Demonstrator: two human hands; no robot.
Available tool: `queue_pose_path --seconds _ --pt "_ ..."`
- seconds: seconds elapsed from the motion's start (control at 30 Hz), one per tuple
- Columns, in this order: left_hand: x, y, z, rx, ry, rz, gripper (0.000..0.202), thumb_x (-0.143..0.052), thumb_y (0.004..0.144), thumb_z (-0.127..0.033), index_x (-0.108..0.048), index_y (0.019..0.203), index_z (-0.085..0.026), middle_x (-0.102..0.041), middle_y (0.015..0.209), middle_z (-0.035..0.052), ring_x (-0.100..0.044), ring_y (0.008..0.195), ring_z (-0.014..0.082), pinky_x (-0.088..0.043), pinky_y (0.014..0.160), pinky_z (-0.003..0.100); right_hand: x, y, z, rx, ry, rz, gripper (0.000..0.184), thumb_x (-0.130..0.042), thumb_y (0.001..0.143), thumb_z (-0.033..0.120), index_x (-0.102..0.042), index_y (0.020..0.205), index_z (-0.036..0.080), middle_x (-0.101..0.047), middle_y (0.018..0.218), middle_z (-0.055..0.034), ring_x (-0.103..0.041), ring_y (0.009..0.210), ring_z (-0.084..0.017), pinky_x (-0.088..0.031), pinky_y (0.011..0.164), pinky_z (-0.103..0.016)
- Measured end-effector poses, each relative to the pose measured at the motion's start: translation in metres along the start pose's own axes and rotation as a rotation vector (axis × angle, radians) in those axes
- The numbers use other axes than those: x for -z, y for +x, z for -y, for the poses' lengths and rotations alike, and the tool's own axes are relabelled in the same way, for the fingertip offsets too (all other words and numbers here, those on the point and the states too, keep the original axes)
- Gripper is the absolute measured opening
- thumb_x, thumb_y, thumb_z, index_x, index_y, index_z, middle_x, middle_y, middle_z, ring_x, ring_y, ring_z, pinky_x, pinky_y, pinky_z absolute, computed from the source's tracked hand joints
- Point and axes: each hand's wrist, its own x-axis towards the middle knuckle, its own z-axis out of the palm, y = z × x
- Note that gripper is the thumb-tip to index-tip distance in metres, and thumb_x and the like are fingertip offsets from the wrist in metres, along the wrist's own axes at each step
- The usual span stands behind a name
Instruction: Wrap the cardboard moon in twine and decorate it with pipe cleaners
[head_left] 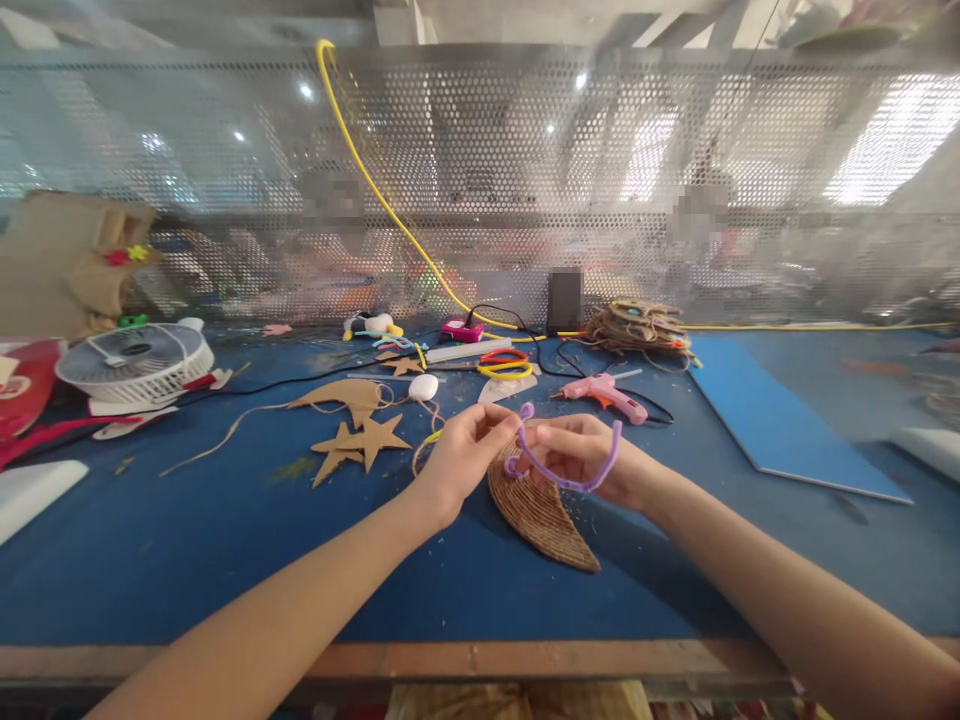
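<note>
A purple bendy stick (pixel 571 480) curves in front of both hands over the middle of the blue table (pixel 187 540). My left hand (pixel 465 455) pinches one curled end of it with thumb and fingers. Fingers of my right hand (pixel 581 452) are curled round the stick near its other end. Under the hands lies a brown woven crescent piece (pixel 541 520), flat on the table, partly hidden by the hands.
Cardboard stars (pixel 364 442) and a cardboard crescent (pixel 346 395) lie left of the hands. A pink glue gun (pixel 604 393), coloured sticks (pixel 504 364), a white egg shape (pixel 423 387), a small fan (pixel 136 360), a twine bundle (pixel 639 328) and a blue sheet (pixel 772 420) are around. A perforated screen (pixel 525 180) closes the back.
</note>
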Motion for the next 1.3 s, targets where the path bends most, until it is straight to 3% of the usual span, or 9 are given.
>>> queue_pose_path --seconds 0.13,0.27,0.37,0.53,0.83,1.17,1.3 --pt "0.000 -0.001 -0.001 0.074 -0.010 0.088 0.025 -0.073 0.080 -0.040 -0.069 0.086 -0.016 -0.063 0.074 -0.0004 -0.052 0.064 0.0107 -0.039 0.063 0.025 -0.002 -0.002 -0.001 -0.047 0.008 0.031 0.025 -0.080 0.075 0.038 -0.072 0.078 0.014 -0.071 0.072 -0.0020 -0.059 0.051 -0.008 -0.044 0.049 -0.020" --pt "0.003 0.001 -0.003 0.213 -0.095 0.141 0.028 -0.078 0.073 -0.038 -0.073 0.088 -0.015 -0.064 0.074 -0.0001 -0.049 0.062 0.0086 -0.038 0.063 0.024 0.001 -0.001 0.000 -0.113 -0.002 0.029 0.025 -0.079 0.076 0.036 -0.070 0.070 0.013 -0.065 0.061 0.0003 -0.054 0.047 -0.007 -0.041 0.046 -0.020" --pt "0.006 0.004 -0.003 0.245 -0.123 0.166 0.028 -0.080 0.071 -0.036 -0.073 0.088 -0.015 -0.064 0.077 -0.0004 -0.050 0.064 0.0083 -0.039 0.065 0.024 0.004 -0.001 0.000 -0.138 0.067 0.039 0.022 -0.079 0.076 0.034 -0.068 0.073 0.014 -0.060 0.058 0.0029 -0.050 0.048 -0.005 -0.038 0.047 -0.018" --pt "0.007 0.006 -0.001 0.076 0.060 0.161 0.028 -0.071 0.082 -0.040 -0.071 0.089 -0.014 -0.066 0.077 0.0006 -0.052 0.066 0.0101 -0.041 0.067 0.025 0.004 -0.001 0.001 -0.091 0.140 -0.060 0.021 -0.081 0.072 0.031 -0.067 0.075 0.015 -0.059 0.060 0.0033 -0.050 0.051 -0.006 -0.040 0.051 -0.020" --pt "0.006 0.001 -0.006 -0.106 0.406 0.178 0.024 -0.058 0.092 -0.036 -0.068 0.096 -0.015 -0.074 0.090 0.0059 -0.067 0.074 0.0168 -0.051 0.067 0.028 0.005 0.000 0.000 -0.027 0.091 -0.081 0.024 -0.079 0.074 0.033 -0.065 0.068 0.014 -0.058 0.061 0.0020 -0.051 0.054 -0.008 -0.040 0.055 -0.023" --pt "0.005 -0.001 0.001 -0.105 0.307 0.124 0.024 -0.054 0.093 -0.035 -0.065 0.099 -0.015 -0.072 0.093 0.0066 -0.067 0.080 0.0177 -0.052 0.068 0.027 0.011 0.002 -0.004 -0.082 0.155 0.012 0.027 -0.083 0.073 0.035 -0.074 0.089 0.015 -0.067 0.076 -0.0011 -0.058 0.064 -0.008 -0.042 0.060 -0.021" --pt "0.003 -0.005 -0.001 -0.121 0.249 0.145 0.026 -0.053 0.094 -0.037 -0.064 0.097 -0.014 -0.071 0.088 0.0055 -0.066 0.077 0.0160 -0.052 0.068 0.026 0.015 0.004 -0.010 -0.049 0.157 0.039 0.025 -0.086 0.070 0.034 -0.074 0.081 0.015 -0.066 0.068 0.0010 -0.055 0.058 -0.007 -0.039 0.054 -0.020"
